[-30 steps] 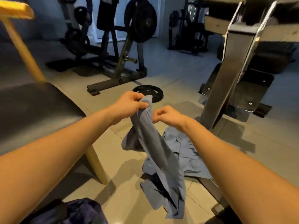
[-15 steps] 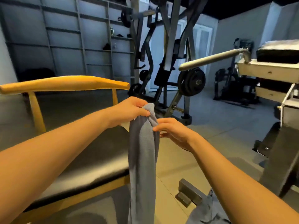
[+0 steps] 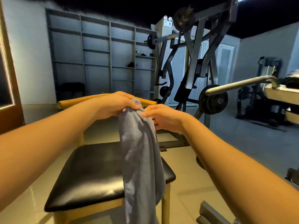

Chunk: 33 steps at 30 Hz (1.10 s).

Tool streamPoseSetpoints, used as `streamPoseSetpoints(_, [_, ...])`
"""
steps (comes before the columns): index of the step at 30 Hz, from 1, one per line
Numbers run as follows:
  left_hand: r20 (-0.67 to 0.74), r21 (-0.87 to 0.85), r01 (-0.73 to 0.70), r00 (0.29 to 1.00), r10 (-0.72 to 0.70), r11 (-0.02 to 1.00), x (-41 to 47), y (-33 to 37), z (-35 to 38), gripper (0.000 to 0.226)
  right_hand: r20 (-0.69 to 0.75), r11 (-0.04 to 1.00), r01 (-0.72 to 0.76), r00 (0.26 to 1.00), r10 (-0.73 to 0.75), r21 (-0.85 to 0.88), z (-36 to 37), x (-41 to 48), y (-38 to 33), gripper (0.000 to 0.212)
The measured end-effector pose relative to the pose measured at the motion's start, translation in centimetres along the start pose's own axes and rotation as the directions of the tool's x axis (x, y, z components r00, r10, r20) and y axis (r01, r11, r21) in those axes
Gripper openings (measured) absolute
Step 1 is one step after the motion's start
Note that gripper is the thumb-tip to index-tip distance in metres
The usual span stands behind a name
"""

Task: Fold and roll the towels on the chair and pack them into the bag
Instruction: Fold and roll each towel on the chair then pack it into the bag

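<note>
A grey-blue towel (image 3: 140, 159) hangs bunched and lengthwise in front of me, above the chair (image 3: 90, 175) with its black seat and yellow wooden frame. My left hand (image 3: 118, 105) grips the towel's top end between thumb and fingers. My right hand (image 3: 161, 117) pinches the top edge right beside it, fingers partly behind the cloth. The towel's lower end runs out of the bottom of the view. No bag is in view.
A weight machine (image 3: 191, 70) with plates stands behind the chair. A metal bar (image 3: 239, 84) reaches in from a bench at the right. Grey wall shelving (image 3: 103, 59) fills the back wall. A metal foot (image 3: 210, 212) lies on the floor at the bottom right.
My view has swung up from the floor to the chair. Both hands have lifted the towel off the floor pile and now hold it over the chair seat, the right hand having closed on its top edge.
</note>
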<state>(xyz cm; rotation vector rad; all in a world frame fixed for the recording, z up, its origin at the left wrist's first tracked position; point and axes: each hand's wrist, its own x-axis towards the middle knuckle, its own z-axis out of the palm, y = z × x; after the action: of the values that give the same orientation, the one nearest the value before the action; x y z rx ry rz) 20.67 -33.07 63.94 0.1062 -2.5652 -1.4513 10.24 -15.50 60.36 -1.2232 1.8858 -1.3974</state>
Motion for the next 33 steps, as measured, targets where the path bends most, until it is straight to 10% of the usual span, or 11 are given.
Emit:
streamPoseSetpoints(15, [-0.169, 0.234, -0.029, 0.983, 0.070, 0.972, -2.2, -0.2, -7.3, 0.022, 0.091, 0.992, 0.092, 0.991, -0.100, 0.086, 4.0, 4.8, -4.0, 0.022])
streamPoseSetpoints(27, [-0.165, -0.087, -0.050, 0.986, 0.035, 0.995, -2.3, -2.3, -12.6, 0.024, -0.042, 1.000, 0.025, 0.999, -0.025, -0.010, 3.5, 9.2, -5.3, 0.014])
streamPoseSetpoints(33, [-0.514, -0.305, 0.084, 0.824, -0.238, 0.949, 0.0, -6.0, -14.9, 0.016, -0.021, 0.998, -0.047, 0.999, 0.048, 0.033, 1.9, 9.5, -1.9, 0.021])
